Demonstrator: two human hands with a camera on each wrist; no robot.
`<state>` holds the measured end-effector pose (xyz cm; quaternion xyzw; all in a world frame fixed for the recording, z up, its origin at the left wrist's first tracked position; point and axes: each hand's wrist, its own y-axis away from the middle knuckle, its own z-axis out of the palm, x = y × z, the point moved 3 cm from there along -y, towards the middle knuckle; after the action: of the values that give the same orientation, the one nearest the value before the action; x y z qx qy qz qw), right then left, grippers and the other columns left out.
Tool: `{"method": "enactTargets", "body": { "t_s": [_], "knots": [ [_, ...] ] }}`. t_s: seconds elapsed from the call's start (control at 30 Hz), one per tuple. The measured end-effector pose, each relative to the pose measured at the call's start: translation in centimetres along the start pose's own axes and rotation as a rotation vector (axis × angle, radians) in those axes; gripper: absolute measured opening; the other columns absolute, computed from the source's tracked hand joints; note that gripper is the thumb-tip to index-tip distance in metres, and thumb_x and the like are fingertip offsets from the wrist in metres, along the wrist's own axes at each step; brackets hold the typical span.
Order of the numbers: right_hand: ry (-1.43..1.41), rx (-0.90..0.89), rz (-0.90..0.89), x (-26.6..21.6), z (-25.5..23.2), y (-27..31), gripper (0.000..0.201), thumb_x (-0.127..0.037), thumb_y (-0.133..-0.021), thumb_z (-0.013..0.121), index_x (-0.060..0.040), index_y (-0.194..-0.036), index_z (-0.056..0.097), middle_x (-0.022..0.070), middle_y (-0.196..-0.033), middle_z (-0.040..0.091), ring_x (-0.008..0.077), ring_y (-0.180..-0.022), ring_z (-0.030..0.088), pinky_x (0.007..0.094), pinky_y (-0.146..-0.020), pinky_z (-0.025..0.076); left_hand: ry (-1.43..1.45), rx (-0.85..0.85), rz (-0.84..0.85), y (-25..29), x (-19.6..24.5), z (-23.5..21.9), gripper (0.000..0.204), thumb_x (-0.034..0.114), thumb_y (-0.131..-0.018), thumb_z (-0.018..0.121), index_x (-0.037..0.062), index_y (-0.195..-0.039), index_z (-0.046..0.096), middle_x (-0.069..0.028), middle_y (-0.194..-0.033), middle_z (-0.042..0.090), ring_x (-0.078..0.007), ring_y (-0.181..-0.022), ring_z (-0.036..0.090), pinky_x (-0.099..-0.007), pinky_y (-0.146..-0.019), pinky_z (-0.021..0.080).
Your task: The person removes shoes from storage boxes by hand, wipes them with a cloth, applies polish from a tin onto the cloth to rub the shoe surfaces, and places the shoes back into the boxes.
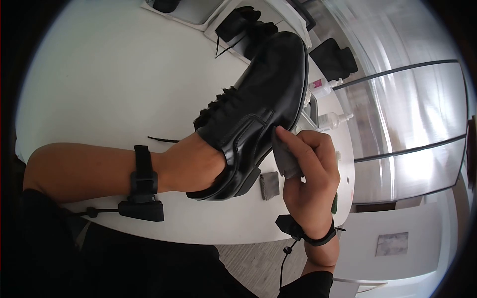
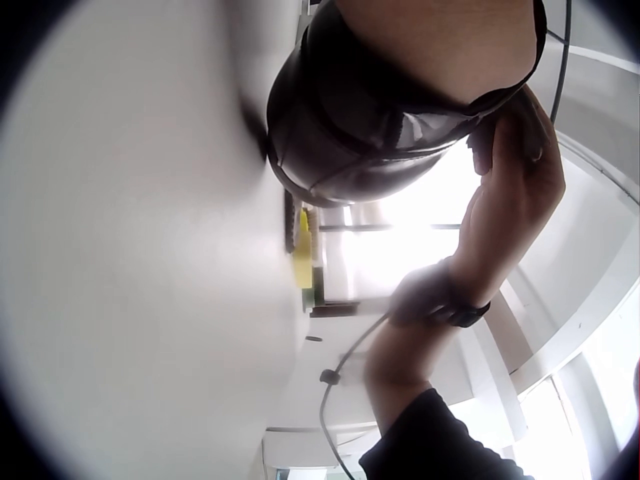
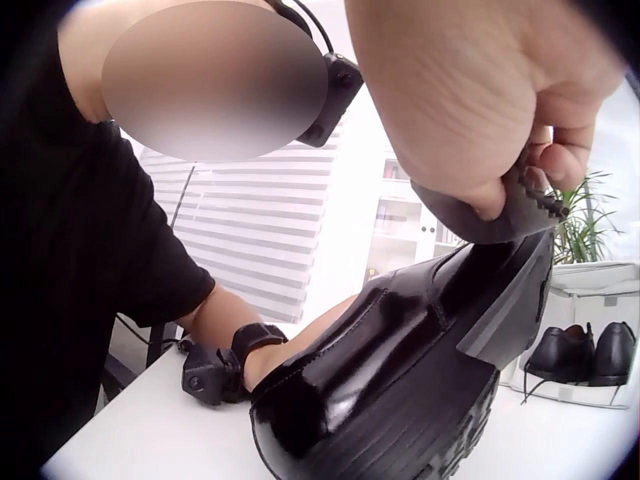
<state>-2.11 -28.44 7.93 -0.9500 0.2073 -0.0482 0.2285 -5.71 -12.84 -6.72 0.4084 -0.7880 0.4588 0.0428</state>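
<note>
A glossy black lace-up shoe [image 1: 271,74] [image 2: 350,110] [image 3: 350,375] is held tilted over the white table, its toe pointing up and away in the head view. My left hand [image 1: 203,161] [image 2: 440,40] reaches into the shoe's opening; its fingers are hidden inside. With thumb and fingers, my right hand [image 1: 315,174] [image 2: 515,195] [image 3: 470,110] pinches a dark grey cloth [image 1: 285,159] [image 3: 470,220] with a jagged edge. The cloth is against or very close to the shoe's side, near the sole; exact contact cannot be told.
Another grey cloth piece [image 1: 270,186] lies on the table [image 1: 99,89] below the shoe. Black shoes [image 1: 238,25] [image 3: 565,355] stand in a white box at the back. Two pump bottles, one with a pink label [image 1: 318,84] and one clear [image 1: 330,120], stand near the table's far edge.
</note>
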Motion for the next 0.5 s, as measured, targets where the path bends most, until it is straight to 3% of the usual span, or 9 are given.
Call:
{"method": "enactTargets", "body": {
  "t_s": [0.07,0.13,0.2,0.27,0.5],
  "knots": [
    [0.004,-0.031,0.036,-0.5,0.1,0.2,0.064,0.021,-0.061,0.055,-0.0030,-0.117,0.075,0.0110,-0.098,0.057,0.0235,-0.085,0.062,0.0301,-0.074,0.052,0.023,-0.035,-0.030,0.1,-0.2,0.2,0.028,0.010,-0.085,0.063,-0.0138,-0.100,0.067,-0.0323,-0.108,0.065,-0.0445,-0.110,0.059,-0.0532,-0.103,0.045],
    [-0.027,-0.109,0.062,-0.8,0.3,0.6,0.064,0.021,-0.061,0.055,-0.0025,-0.117,0.074,0.0107,-0.099,0.057,0.0236,-0.085,0.062,0.0301,-0.074,0.052,-0.050,0.057,0.023,0.0,-0.2,0.3,0.025,0.010,-0.085,0.063,-0.0121,-0.096,0.067,-0.0308,-0.102,0.065,-0.0434,-0.103,0.062,-0.0526,-0.100,0.046],
    [-0.032,-0.120,0.055,-0.7,0.4,1.0,0.064,0.021,-0.061,0.055,-0.0024,-0.117,0.074,0.0108,-0.099,0.057,0.0238,-0.085,0.062,0.0306,-0.074,0.052,-0.016,0.024,-0.004,0.2,-0.2,0.2,0.025,0.010,-0.085,0.063,-0.0121,-0.096,0.067,-0.0304,-0.103,0.066,-0.0432,-0.103,0.062,-0.0526,-0.101,0.046],
    [0.001,-0.139,-0.025,-0.6,0.4,1.4,0.065,0.013,-0.060,0.064,-0.0066,-0.120,0.073,0.0076,-0.098,0.057,0.0239,-0.082,0.061,0.0354,-0.065,0.052,0.019,-0.009,-0.030,0.2,-0.1,0.2,0.025,0.010,-0.085,0.063,-0.0120,-0.096,0.067,-0.0299,-0.103,0.066,-0.0429,-0.103,0.062,-0.0525,-0.101,0.046],
    [-0.011,-0.217,-0.017,-0.9,-0.3,2.4,0.064,0.012,-0.058,0.065,-0.0061,-0.119,0.073,0.0077,-0.098,0.057,0.0236,-0.082,0.061,0.0348,-0.065,0.052,0.013,0.101,0.020,-0.2,0.1,-0.1,0.026,0.012,-0.087,0.064,-0.0120,-0.096,0.067,-0.0288,-0.103,0.066,-0.0422,-0.103,0.062,-0.0522,-0.102,0.045]
  ]
}}
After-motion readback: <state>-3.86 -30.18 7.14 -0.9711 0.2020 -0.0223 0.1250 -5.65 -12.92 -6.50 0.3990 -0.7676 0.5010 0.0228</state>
